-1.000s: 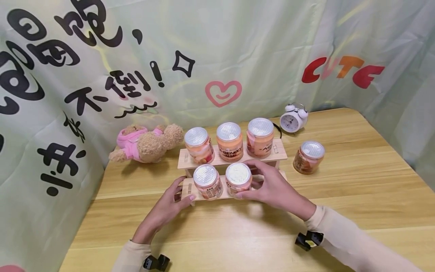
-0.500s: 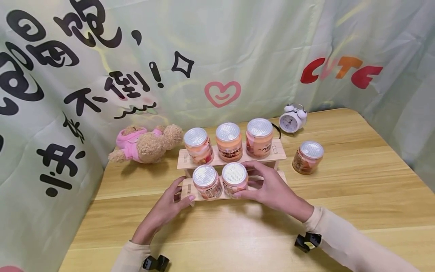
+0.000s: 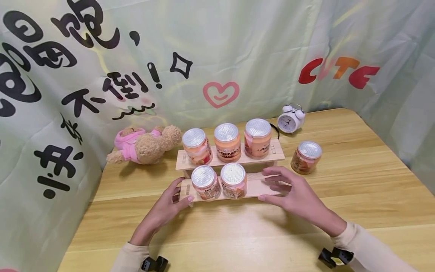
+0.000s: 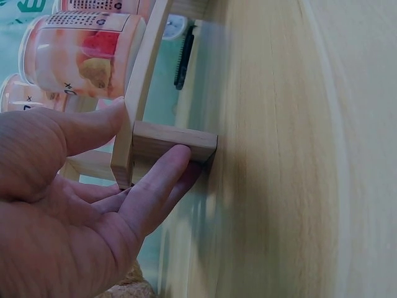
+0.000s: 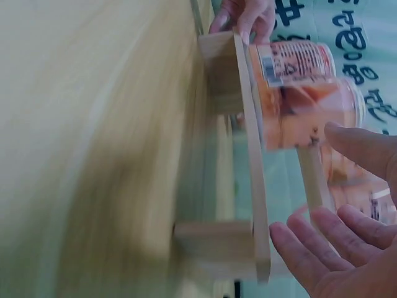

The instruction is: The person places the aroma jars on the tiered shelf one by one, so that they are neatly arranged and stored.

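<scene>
A two-tier wooden display rack (image 3: 256,186) stands on the table. On its lower step are two clear jars with silver lids, a left jar (image 3: 206,183) and a right jar (image 3: 233,181), side by side. Three similar jars (image 3: 227,143) line the upper step. My left hand (image 3: 167,206) grips the rack's left end; in the left wrist view the thumb (image 4: 102,127) lies at the board's edge, with fingers against the wooden leg (image 4: 173,139). My right hand (image 3: 295,193) is held open at the rack's right end, apart from the jars, with nothing in its grasp.
Another jar (image 3: 306,158) sits on the wooden table (image 3: 231,238) right of the rack. Behind it is a white alarm clock (image 3: 291,119). A teddy bear (image 3: 147,145) in pink lies at the left. A printed curtain (image 3: 265,49) hangs behind the table.
The right jar on the lower step has moved left, close beside its neighbour. My right hand has let go of it and drawn away to the right. The left hand stays put.
</scene>
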A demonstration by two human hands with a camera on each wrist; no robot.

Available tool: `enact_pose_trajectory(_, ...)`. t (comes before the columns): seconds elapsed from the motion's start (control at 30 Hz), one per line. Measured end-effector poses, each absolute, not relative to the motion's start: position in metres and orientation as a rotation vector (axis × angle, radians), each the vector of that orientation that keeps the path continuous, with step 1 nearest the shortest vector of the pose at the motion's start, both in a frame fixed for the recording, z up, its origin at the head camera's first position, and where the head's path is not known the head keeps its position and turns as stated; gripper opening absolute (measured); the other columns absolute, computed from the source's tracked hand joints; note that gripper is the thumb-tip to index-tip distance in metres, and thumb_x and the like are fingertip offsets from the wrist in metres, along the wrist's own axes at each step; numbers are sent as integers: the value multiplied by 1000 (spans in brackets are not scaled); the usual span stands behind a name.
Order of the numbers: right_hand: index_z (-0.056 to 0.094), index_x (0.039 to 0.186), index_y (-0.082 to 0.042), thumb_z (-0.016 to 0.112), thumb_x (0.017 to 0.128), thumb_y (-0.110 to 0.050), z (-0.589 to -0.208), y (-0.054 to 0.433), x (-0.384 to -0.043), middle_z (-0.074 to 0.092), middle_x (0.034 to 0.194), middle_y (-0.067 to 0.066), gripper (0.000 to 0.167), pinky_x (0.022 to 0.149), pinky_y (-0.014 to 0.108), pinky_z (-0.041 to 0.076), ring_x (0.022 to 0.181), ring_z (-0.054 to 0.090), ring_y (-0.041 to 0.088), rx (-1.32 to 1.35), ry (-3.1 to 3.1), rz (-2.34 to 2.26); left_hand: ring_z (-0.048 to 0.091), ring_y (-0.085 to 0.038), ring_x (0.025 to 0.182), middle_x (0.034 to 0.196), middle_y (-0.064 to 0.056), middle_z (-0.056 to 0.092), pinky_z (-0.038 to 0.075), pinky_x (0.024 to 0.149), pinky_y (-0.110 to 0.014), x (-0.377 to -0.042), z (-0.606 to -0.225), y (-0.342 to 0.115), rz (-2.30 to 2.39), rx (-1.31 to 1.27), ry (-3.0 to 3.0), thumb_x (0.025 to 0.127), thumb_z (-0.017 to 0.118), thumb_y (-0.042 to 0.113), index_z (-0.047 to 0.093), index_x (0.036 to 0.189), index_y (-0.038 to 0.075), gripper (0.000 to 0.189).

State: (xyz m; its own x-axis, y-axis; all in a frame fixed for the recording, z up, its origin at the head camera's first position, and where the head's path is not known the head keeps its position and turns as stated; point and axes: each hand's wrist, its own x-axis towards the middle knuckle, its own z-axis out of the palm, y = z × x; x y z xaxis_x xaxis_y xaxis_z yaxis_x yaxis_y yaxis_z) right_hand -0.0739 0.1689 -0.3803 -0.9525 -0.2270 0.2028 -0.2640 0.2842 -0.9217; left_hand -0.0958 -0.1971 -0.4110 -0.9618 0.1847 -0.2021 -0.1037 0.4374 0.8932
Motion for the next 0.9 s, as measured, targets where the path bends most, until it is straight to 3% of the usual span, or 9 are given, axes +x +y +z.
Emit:
enact_pose_trajectory(0.3,59,126,5,90,74,-1,-385,212,-63,64,121,20,61,83,24,57,100,67,6,335,-2504,1608,59,-40,118,137,-28,55,55,91,-44,-96,-410,-197,1550,92,2411,97,70,11,31,155,3,71)
enact_pose_trajectory(0.7,56,131,5,87,82,-12,-401,263,-70,61,125,25,60,74,17,56,94,64,-6,70,-2626,1495,58,-41,120,139,-29,53,54,93,-44,-96,-410,-198,1551,89,2408,97,69,12,30,156,3,71)
enact_pose_trajectory(0.8,53,132,6,86,84,-20,-404,271,-76,59,127,27,64,72,14,55,93,65,-1,-7,-2675,1449,58,-41,120,139,-29,53,54,93,-45,-96,-411,-198,1552,89,2408,97,70,12,30,156,3,71)
enact_pose_trajectory(0.9,47,137,9,86,84,-25,-405,277,-82,57,129,31,74,70,11,52,97,69,22,-57,-2710,1402,57,-42,120,140,-30,52,54,93,-45,-95,-411,-198,1546,86,2413,97,70,12,29,156,3,72)
